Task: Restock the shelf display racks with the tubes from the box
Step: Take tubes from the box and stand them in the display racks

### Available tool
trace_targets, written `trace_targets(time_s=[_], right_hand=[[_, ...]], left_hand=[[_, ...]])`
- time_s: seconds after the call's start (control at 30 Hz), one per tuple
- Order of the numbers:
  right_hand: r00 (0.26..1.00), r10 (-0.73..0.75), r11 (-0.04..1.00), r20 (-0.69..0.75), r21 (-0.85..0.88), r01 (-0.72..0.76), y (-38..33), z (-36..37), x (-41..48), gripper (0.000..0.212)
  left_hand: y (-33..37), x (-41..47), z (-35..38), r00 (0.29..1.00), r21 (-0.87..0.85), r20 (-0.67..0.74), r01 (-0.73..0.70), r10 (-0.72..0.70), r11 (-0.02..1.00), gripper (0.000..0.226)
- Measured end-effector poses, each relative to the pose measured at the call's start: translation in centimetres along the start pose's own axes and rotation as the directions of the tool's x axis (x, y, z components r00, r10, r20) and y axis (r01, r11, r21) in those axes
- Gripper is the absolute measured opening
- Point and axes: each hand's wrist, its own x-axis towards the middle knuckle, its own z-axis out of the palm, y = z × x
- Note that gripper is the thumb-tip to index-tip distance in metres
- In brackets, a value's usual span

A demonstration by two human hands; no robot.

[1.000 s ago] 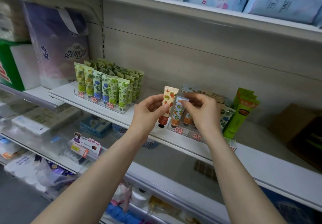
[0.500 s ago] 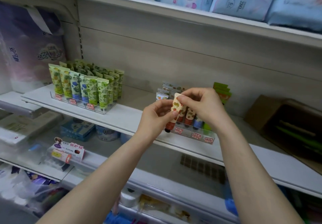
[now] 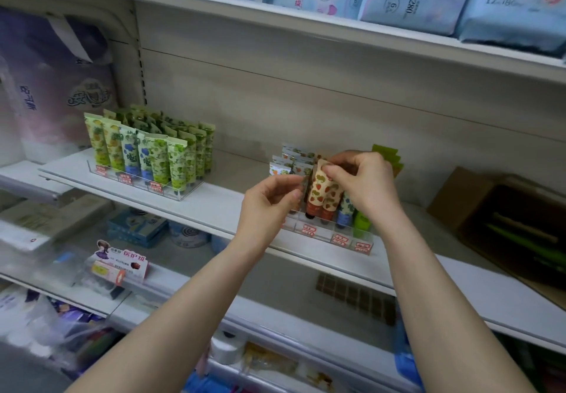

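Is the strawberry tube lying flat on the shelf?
No, the strawberry tube stands upright in the clear rack, and the right hand pinches its top end.

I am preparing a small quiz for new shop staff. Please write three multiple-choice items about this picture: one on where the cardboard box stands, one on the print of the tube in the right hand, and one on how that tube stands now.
1. Where is the cardboard box?
A) on the top shelf
B) on the middle shelf, to the right of the clear rack
C) on the floor

2. What print is on the tube in the right hand?
A) blue flowers
B) plain green
C) red strawberries

3. How does that tube stand?
A) flat on the shelf
B) upright, cap down, in the rack
C) inside the box

Answers:
1 B: the box sits at the right end of that shelf.
2 C: red berries show on a cream ground.
3 B: its dark cap points down into the rack's front row while the right hand pinches its top.
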Motion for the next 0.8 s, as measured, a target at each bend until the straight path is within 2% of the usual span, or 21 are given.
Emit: trace_targets(time_s=[0.4, 0.63, 0.8], right_hand=[[0.998, 0.001, 0.999, 0.065, -0.038, 0.001, 0.4, 1.2, -0.7, 0.024], [1.0, -0.026, 0.997, -0.008, -0.076, 0.025, 0.2, 0.3, -1.6, 0.026], [0.993, -0.058, 0.996, -0.099, -0.072, 0.051, 0.3, -1.3, -3.2, 0.019]], left_hand=[[-0.8, 0.2, -0.4, 1.0, 0.016, 0.002, 0.014, -0.014, 1.0, 0.023], [-0.4, -0.1, 0.0, 0.999, -0.004, 0.037, 0.008, -0.008, 1.0, 0.024], [0.5, -0.7, 1.2, 0.995, -0.03, 0.093, -0.018, 0.021, 0.999, 0.022]])
